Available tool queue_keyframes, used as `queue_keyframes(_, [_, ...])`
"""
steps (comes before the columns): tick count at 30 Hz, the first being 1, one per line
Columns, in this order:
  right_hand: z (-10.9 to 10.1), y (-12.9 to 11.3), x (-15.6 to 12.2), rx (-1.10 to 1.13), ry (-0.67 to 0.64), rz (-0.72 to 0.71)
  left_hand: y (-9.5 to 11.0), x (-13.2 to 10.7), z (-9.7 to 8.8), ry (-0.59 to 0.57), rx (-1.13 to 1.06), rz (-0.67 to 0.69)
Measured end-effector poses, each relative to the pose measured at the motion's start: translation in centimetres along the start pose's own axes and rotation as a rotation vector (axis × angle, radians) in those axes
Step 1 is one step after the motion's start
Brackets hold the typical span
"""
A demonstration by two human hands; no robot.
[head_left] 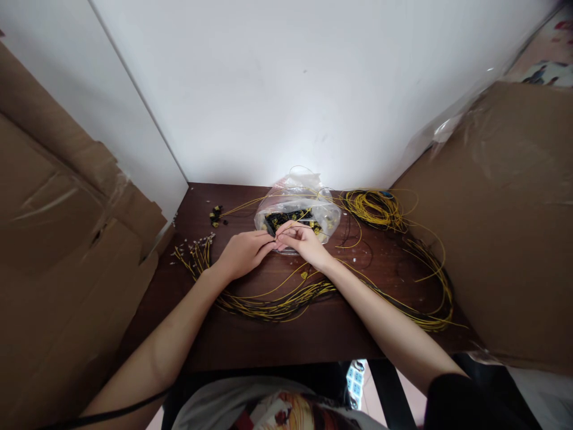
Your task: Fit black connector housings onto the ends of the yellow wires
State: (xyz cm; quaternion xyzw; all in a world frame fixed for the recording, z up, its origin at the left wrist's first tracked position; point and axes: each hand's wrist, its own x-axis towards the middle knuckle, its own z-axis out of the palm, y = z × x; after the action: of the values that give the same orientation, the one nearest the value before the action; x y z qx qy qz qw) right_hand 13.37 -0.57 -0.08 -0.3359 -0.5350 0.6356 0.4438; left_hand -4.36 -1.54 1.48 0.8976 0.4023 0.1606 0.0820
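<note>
My left hand [246,254] and my right hand [301,239] meet fingertip to fingertip just before a clear plastic bag [329,209]. Both are closed in a pinch. A thin dark wire runs across my right fingers. What sits between the left fingertips is too small and covered to name. Inside the bag lie many small black and yellow pieces [286,218]. Below my hands a long bundle of yellow and black wires [277,307] curves over the dark brown table [233,352], passing beneath both forearms. Its left ends [197,248] fan out with small pale tips.
A coil of yellow wire [373,209] rests at the back right. A few black and yellow pieces [215,216] lie at the back left. One yellow piece [305,275] is near the bundle. Cardboard [501,227] walls the right side, more cardboard [58,239] the left.
</note>
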Motion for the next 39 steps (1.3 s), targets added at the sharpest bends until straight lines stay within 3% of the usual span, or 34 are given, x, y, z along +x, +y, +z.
queue_keyframes(39, [-0.01,0.01,-0.01,0.007,0.005,0.009,-0.04,-0.01,0.08,0.004,0.001,0.008])
